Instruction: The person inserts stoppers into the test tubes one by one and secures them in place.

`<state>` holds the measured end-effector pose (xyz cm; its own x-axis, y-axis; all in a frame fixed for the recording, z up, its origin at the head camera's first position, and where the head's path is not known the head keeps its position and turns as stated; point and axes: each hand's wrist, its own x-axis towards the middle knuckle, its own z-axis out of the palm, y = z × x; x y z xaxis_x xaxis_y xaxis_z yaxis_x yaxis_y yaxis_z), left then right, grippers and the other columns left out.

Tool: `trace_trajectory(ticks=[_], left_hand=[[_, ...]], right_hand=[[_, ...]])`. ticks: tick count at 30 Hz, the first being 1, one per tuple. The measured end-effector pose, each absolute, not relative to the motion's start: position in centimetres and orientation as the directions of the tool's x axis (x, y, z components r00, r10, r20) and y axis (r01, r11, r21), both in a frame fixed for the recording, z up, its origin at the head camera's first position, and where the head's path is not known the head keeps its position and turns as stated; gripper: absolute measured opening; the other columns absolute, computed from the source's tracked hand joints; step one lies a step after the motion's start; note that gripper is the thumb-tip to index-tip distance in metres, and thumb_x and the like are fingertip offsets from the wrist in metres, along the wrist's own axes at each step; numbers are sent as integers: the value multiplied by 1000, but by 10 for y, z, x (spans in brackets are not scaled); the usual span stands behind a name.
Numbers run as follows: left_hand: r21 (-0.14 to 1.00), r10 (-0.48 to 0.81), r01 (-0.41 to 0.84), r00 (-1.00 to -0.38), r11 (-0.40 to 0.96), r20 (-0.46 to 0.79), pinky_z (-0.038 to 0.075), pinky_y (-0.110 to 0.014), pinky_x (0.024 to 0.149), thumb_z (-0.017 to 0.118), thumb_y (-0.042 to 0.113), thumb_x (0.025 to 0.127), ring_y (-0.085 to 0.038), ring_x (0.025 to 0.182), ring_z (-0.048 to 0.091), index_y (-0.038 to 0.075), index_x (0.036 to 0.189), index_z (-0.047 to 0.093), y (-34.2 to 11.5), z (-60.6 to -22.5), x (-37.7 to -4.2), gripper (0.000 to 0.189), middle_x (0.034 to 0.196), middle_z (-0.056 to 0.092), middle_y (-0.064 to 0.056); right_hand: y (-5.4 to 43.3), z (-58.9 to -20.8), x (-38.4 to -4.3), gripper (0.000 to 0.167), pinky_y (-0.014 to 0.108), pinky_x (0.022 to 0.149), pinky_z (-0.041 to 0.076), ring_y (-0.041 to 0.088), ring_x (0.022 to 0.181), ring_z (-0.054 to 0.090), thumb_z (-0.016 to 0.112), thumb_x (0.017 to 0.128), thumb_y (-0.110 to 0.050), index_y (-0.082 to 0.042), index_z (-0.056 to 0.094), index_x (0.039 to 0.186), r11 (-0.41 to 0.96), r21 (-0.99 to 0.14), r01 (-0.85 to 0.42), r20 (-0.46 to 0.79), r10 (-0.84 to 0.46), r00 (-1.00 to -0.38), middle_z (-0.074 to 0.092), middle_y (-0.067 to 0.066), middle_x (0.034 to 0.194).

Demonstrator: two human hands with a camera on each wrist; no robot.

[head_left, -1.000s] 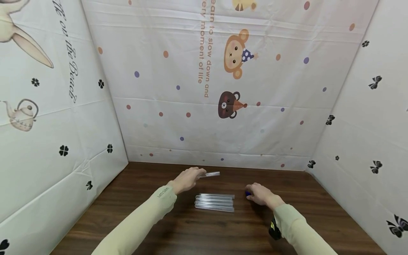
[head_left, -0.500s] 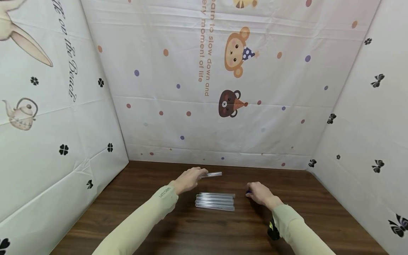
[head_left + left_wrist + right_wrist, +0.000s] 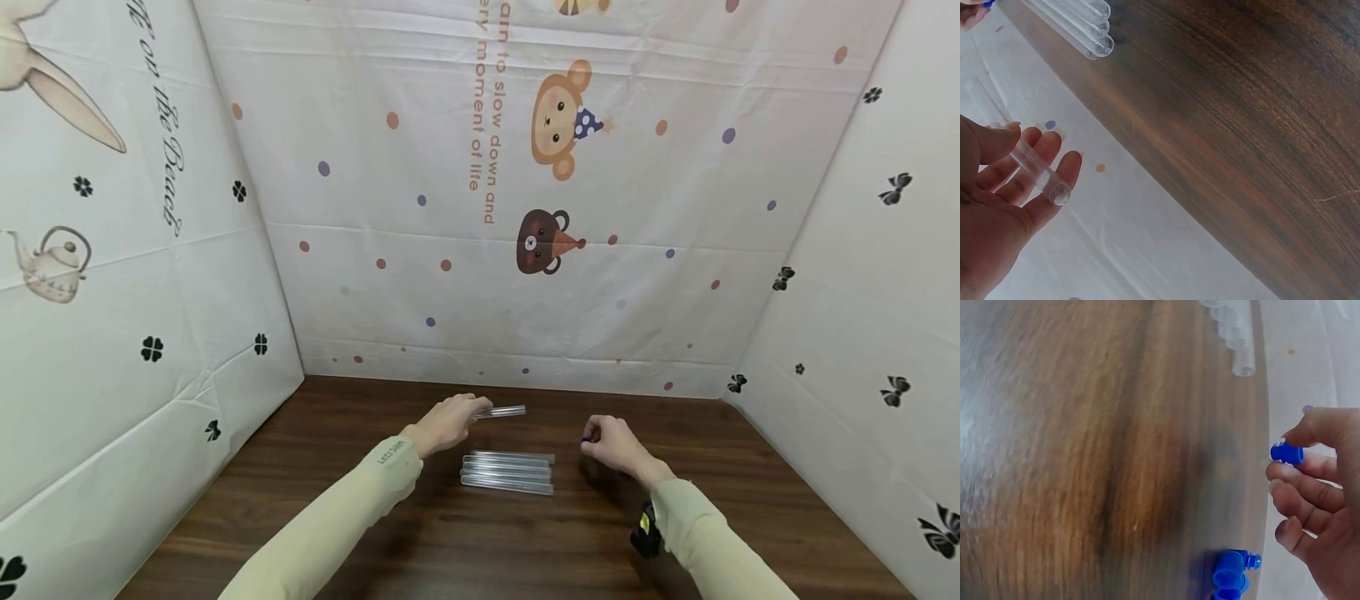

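My left hand grips a clear test tube between thumb and fingers. In the left wrist view its rounded end points towards the lower right, and in the head view the far part of the tube sticks out to the right. A blue ribbed stopper is pinched between thumb and forefinger of my right hand, which in the head view hovers right of the tube row. Several more clear test tubes lie side by side on the table between both hands.
Several blue stoppers lie on the brown wooden table, below the right hand in the right wrist view. White printed cloth stands at the back and both sides. A black wrist device hangs under the right sleeve.
My right hand has risen slightly off the table with the blue stopper. The left hand and its test tube have shifted slightly to the right.
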<state>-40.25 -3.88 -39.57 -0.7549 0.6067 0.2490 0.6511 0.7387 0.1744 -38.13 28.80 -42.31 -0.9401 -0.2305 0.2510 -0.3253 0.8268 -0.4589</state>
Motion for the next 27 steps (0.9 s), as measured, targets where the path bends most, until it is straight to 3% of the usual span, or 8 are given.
trace_trajectory(ticks=[10, 20, 27], left_hand=[[185, 605, 650, -757, 737, 248, 53, -32, 80, 58, -9, 86, -18, 100, 62, 16, 133, 54, -36, -395, -401, 54, 117, 64, -3], [193, 606, 651, -757, 735, 245, 53, -31, 80, 59, -11, 84, -17, 99, 63, 17, 132, 55, -32, -392, -399, 56, 115, 65, -2], [195, 611, 655, -753, 730, 245, 53, -31, 81, 60, -11, 84, -17, 99, 63, 17, 133, 55, -28, -394, -399, 56, 117, 65, -3]], right_hand=[[285, -412, -379, 8, 32, 55, 51, 23, 59, 61, 64, 86, -7, -2, 60, 90, 692, -675, -254, 216, -144, -966, 61, 10, 77], [279, -405, -382, 15, 46, 58, 53, 35, 65, 64, 63, 91, -12, 1, 60, 98, 618, -742, -259, 207, -156, -966, 67, 22, 83], [274, -399, -380, 21, 42, 55, 53, 42, 69, 64, 58, 96, -12, 6, 59, 107, 519, -815, -257, 183, -190, -964, 68, 30, 95]])
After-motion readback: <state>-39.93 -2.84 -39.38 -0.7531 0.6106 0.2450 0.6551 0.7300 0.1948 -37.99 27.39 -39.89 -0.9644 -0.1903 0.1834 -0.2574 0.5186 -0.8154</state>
